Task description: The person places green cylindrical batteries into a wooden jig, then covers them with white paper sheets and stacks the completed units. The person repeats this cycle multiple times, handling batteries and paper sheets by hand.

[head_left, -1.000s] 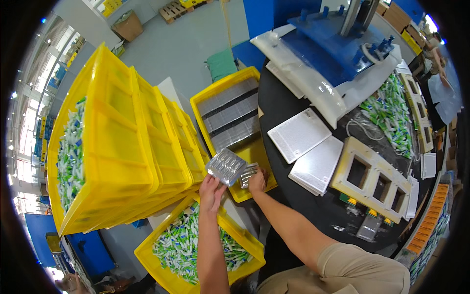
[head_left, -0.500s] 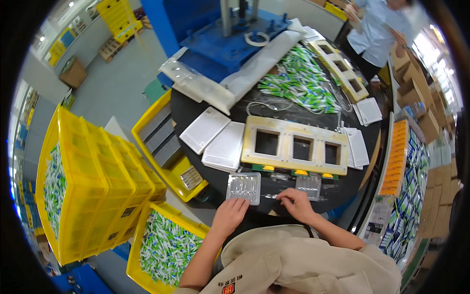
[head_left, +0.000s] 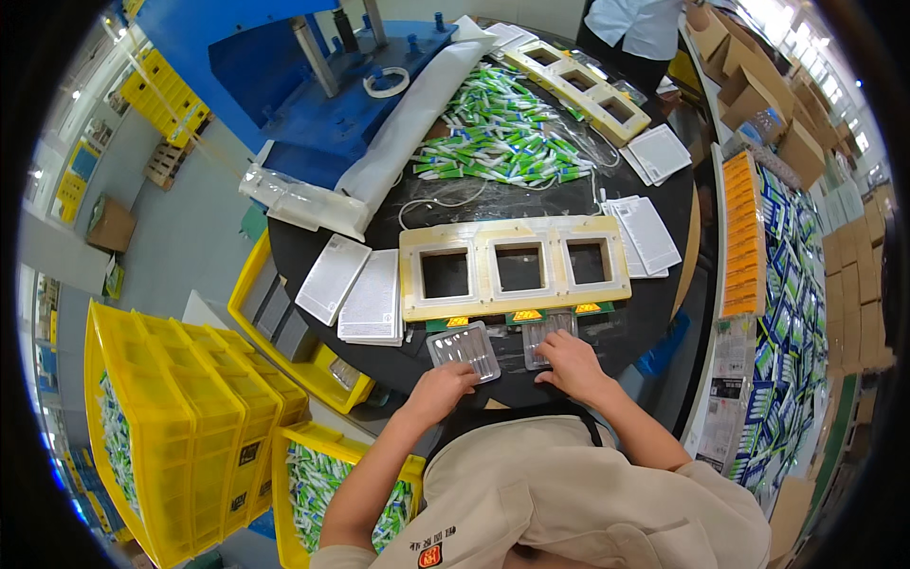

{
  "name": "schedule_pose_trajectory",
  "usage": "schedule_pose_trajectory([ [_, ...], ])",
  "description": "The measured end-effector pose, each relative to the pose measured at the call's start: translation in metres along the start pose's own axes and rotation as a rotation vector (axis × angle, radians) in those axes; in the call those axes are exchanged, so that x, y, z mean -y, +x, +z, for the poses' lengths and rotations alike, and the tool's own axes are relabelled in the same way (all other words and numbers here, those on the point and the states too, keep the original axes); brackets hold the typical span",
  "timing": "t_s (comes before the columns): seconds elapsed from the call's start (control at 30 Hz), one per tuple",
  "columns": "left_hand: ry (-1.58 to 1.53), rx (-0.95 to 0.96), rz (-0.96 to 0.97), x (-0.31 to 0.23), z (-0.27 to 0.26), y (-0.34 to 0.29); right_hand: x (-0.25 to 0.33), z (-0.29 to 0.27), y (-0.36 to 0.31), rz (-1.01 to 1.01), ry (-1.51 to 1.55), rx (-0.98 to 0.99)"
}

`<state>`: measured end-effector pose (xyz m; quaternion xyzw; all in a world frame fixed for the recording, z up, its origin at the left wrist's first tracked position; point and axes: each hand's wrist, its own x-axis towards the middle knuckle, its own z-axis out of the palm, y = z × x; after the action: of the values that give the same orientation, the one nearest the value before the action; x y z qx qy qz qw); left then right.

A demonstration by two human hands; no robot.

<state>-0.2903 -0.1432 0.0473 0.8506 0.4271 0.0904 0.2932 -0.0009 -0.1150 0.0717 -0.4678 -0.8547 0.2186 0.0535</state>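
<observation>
Two clear plastic blister trays with moulded slots lie near the table's front edge. My left hand grips the lower right part of the left blister tray, which sits slightly turned. The right blister tray is just below the yellow frame, and my right hand has its fingers curled over that tray's right side, thumb by its lower edge. Beyond both trays lies the yellow-edged frame with three square openings. Any contents of the trays are too unclear to make out.
White printed cards flank the frame, with more cards on its right. Green and white tubes are heaped behind it. A blue press stands far left; yellow crates are at left. A person stands behind.
My view has shifted. My left hand and its tray have moved closer to the frame, and the tray has turned. My right hand has reached forward onto the other tray.
</observation>
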Motion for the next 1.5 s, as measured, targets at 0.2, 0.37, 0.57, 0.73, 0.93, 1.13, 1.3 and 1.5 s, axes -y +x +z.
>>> schedule_pose_trajectory([
  [0.2, -0.120, 0.101, 0.056, 0.009, -0.013, 0.012, 0.000, 0.004, 0.013, -0.152, 0.020, 0.072],
  [0.37, 0.091, 0.005, 0.063, 0.003, 0.001, 0.007, 0.039, 0.026, 0.035, -0.316, 0.058, -0.043],
  [0.57, 0.045, -0.690, -0.133, -0.006, 0.042, -0.016, 0.049, 0.060, 0.052, -0.336, -0.049, -0.130],
  [0.73, -0.265, -0.817, -0.271, 0.003, 0.064, -0.017, 0.038, 0.064, 0.064, -0.260, 0.200, -0.050],
  [0.93, -0.524, -0.917, -0.328, 0.006, 0.068, -0.012, 0.050, 0.048, 0.069, -0.200, 0.190, -0.029],
  [1.13, -0.555, -0.855, -0.486, -0.004, 0.069, -0.008, 0.073, -0.016, 0.057, -0.076, 0.462, -0.217],
  [1.3, -0.383, -1.066, -0.489, -0.029, 0.036, -0.021, 0.066, -0.081, 0.065, -0.219, 0.385, -0.591],
  [1.5, -0.096, -1.064, -0.376, -0.010, -0.014, 0.007, 0.046, -0.017, 0.152, -0.379, 0.025, -0.503],
])
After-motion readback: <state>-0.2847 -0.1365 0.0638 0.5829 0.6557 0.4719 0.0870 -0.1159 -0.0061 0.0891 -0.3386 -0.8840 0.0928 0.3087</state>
